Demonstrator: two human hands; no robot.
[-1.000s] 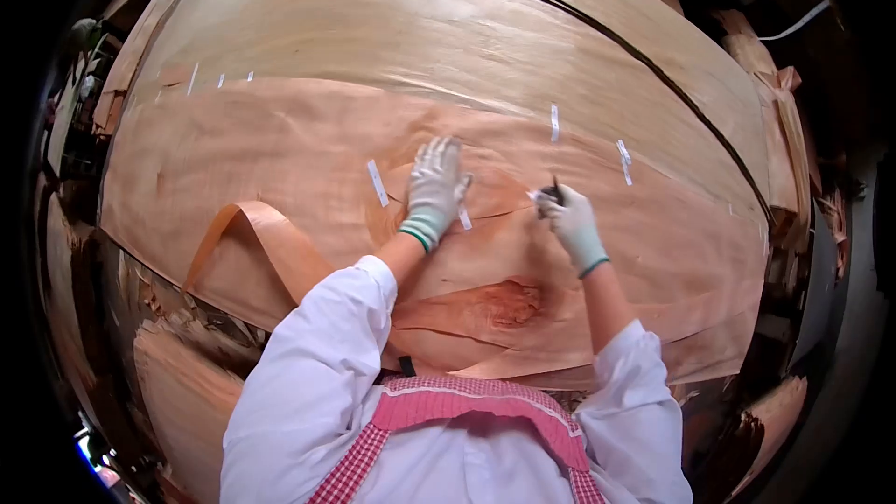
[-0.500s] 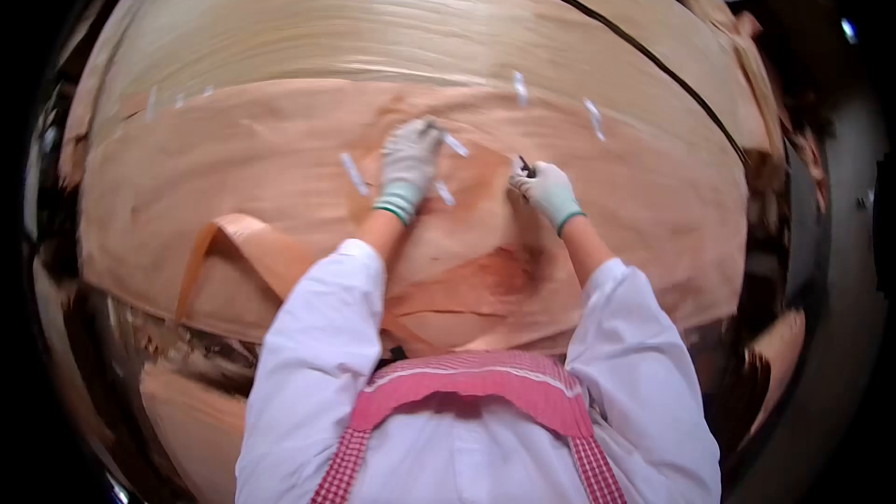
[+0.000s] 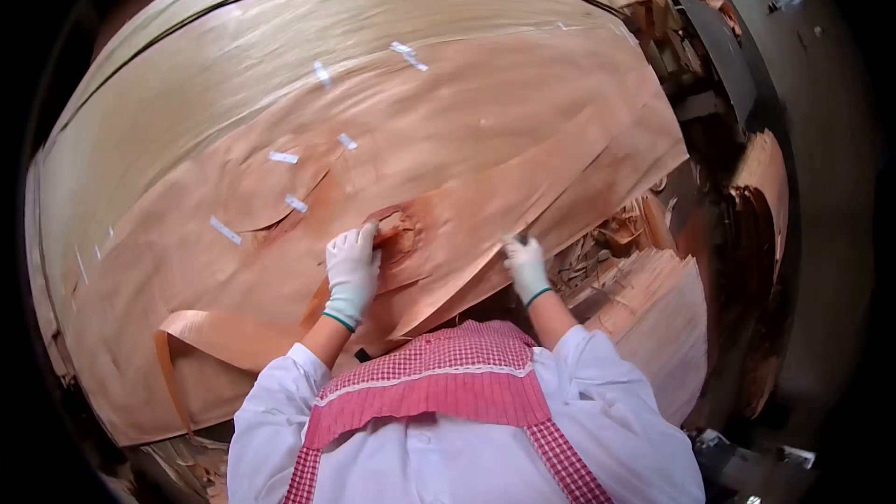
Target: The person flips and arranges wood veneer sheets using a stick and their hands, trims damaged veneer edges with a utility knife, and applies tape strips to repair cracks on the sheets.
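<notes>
A wide reddish-brown wood veneer sheet (image 3: 448,140) covers the stack in front of me, with white tape pieces (image 3: 284,157) stuck on it. My left hand (image 3: 352,269), in a white knit glove, is closed on a narrow brown veneer strip (image 3: 318,306). Beside its fingertips is a rough, dark torn spot (image 3: 401,231) in the sheet. My right hand (image 3: 526,266), gloved too, is closed near the sheet's front edge, by a long loose flap. A small dark tool, apparently a knife (image 3: 515,240), barely shows at its fingers.
Pale veneer (image 3: 280,47) lies behind the reddish sheet, crossed by a dark curved line. At front left, a folded veneer strip (image 3: 201,331) stands up and hangs over the edge. Stacked veneer (image 3: 653,317) and broken scraps lie to the right, beside a grey floor (image 3: 821,177).
My view has turned to the right. Both hands have come nearer my body: the left from the taped area to the torn spot, the right to the front edge.
</notes>
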